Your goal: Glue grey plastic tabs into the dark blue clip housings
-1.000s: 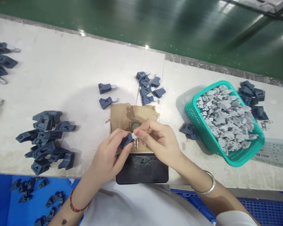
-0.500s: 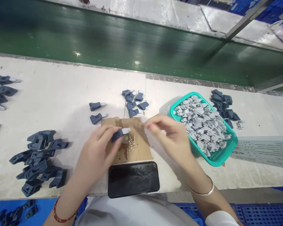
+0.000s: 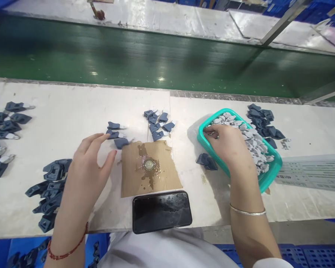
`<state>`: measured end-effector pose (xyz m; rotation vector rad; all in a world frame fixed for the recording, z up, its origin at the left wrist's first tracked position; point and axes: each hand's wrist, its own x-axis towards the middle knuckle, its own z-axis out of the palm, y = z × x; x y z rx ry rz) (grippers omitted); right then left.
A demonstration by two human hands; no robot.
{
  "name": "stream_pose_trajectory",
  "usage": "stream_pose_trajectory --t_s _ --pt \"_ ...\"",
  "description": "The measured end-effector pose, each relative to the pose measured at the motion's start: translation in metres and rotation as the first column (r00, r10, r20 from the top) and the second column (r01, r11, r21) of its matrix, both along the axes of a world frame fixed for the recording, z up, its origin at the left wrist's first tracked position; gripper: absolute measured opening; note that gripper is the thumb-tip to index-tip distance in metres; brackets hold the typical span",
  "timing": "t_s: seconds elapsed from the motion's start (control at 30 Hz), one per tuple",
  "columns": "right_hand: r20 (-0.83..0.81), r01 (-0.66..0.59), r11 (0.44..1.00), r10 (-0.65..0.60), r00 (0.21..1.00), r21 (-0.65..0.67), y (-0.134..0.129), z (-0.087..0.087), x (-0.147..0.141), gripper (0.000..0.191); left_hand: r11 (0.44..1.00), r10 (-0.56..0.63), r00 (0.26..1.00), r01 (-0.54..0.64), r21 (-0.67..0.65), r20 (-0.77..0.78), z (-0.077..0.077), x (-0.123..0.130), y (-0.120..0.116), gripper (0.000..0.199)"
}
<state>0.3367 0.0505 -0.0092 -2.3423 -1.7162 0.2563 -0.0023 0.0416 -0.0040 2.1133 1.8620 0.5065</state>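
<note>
My left hand [image 3: 91,167] is open above the table, its fingers apart, beside three dark blue pieces [image 3: 113,134] with light tips. My right hand [image 3: 230,145] reaches into the teal basket [image 3: 274,169] of small grey parts [image 3: 257,145]; its fingertips are pressed together among them, and what they hold is hidden. Between my hands lies brown cardboard [image 3: 131,178] with a wet stain and a small round object [image 3: 149,164] at its middle.
A black phone [image 3: 162,212] lies near the table's front edge. Dark blue pieces are heaped at the left [image 3: 48,190], centre back [image 3: 159,124] and behind the basket [image 3: 264,121]. A printed sheet [image 3: 312,173] is at the right. Behind runs a green belt [image 3: 145,56].
My left hand moved left and released its dark blue piece, which now lies with the two others. My right hand moved from beside the cardboard into the basket.
</note>
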Motion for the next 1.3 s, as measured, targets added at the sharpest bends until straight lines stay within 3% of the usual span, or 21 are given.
stream_pose_trajectory --t_s 0.2,0.3,0.4,0.5,0.6,0.67,0.77,0.83,0.9,1.03,1.3 --pt "-0.077 0.031 0.998 -0.035 0.996 -0.059 -0.002 0.010 -0.004 0.022 0.987 0.142 0.969 -0.123 0.103 -0.205 0.015 -0.052 -0.011 0.041" --pt "-0.101 0.032 0.998 -0.037 0.994 -0.048 -0.005 0.015 -0.007 0.023 0.976 0.190 0.932 -0.213 -0.040 -0.308 0.020 -0.071 -0.012 0.049" --pt "-0.144 0.056 0.998 -0.061 0.988 -0.039 -0.008 0.018 -0.009 0.017 0.920 0.229 0.921 -0.310 -0.239 -0.314 0.024 -0.078 -0.010 0.055" --pt "-0.276 0.136 0.989 -0.116 0.954 0.053 -0.009 0.019 -0.011 0.009 0.901 0.256 0.916 -0.342 -0.267 -0.308 0.025 -0.083 -0.006 0.051" --pt "-0.537 0.221 0.952 -0.077 0.840 0.210 -0.011 0.018 -0.013 0.006 0.924 0.219 0.918 -0.304 -0.232 -0.332 0.022 -0.092 -0.002 0.038" --pt "-0.720 0.223 0.937 0.043 0.693 0.271 -0.014 0.016 -0.017 0.006 0.950 0.173 0.924 -0.248 -0.188 -0.342 0.021 -0.095 -0.001 0.030" --pt "-0.884 0.161 0.952 0.169 0.436 0.262 -0.019 0.011 -0.027 0.013 0.972 0.213 0.930 -0.231 -0.027 -0.301 0.022 -0.090 -0.005 0.026" --pt "-0.928 0.116 0.969 0.167 0.332 0.216 -0.021 0.008 -0.036 0.017 0.957 0.288 0.926 -0.272 0.096 -0.243 0.023 -0.082 -0.009 0.028" --pt "-0.952 0.075 0.983 0.143 0.269 0.169 -0.022 0.006 -0.045 0.017 0.948 0.316 0.925 -0.295 0.121 -0.213 0.022 -0.075 -0.009 0.030" --pt "-0.981 -0.001 0.997 0.070 0.181 0.071 -0.023 0.002 -0.056 0.023 0.978 0.152 0.954 -0.182 -0.099 -0.257 0.011 -0.074 -0.004 0.044" --pt "-0.994 -0.137 0.991 0.022 0.108 0.007 -0.022 -0.006 -0.065 0.018 0.982 -0.047 0.975 0.006 -0.188 -0.216 0.006 -0.070 -0.011 0.037"
